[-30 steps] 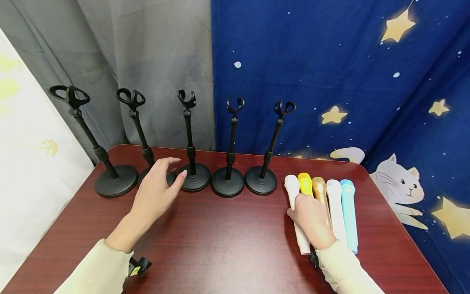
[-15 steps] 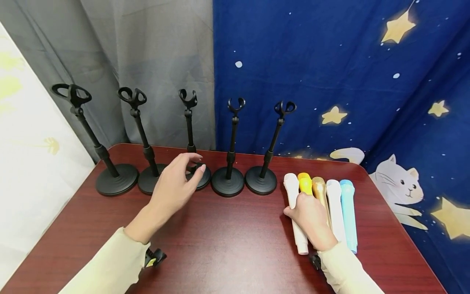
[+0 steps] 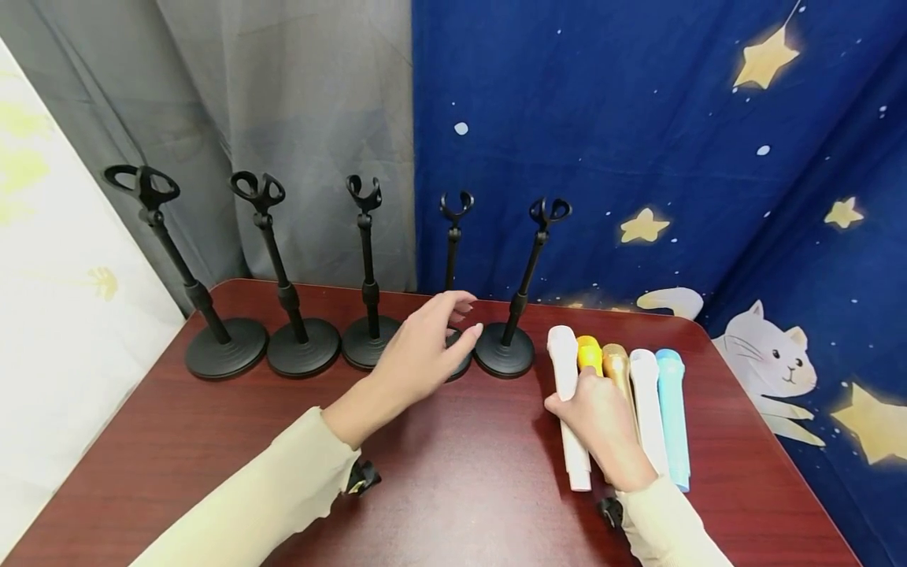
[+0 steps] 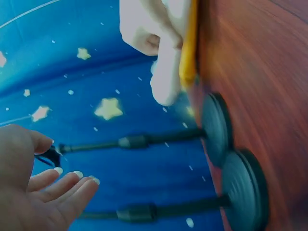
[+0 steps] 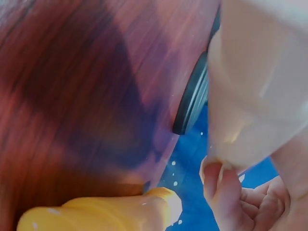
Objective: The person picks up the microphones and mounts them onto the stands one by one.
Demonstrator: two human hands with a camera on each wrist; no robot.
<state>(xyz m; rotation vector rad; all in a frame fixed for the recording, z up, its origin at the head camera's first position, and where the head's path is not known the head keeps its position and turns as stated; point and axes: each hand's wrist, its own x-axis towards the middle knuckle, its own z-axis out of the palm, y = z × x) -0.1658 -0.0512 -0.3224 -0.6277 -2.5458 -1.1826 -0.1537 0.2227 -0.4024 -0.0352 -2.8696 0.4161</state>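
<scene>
My right hand (image 3: 602, 421) grips a white microphone (image 3: 563, 358), the leftmost of a row. In the right wrist view my fingers curl round this white microphone (image 5: 257, 86), apart from the table. Beside it lies a yellow microphone (image 3: 590, 354), partly covered by the hand. My left hand (image 3: 420, 346) is held in the air, fingers loosely bent and holding nothing. It hides part of the fourth black microphone stand (image 3: 452, 252). To its right is the fifth stand (image 3: 520, 295), whose clip holds nothing.
A gold microphone (image 3: 618, 362), another white microphone (image 3: 648, 402) and a light blue microphone (image 3: 673, 417) lie side by side on the dark red table (image 3: 489, 488). Three more stands (image 3: 370, 295) line the back left. Curtains (image 3: 510, 118) hang behind the table.
My left hand has moved right, from near the second and third stands to the fourth. My right hand has raised the white microphone's head slightly from the row.
</scene>
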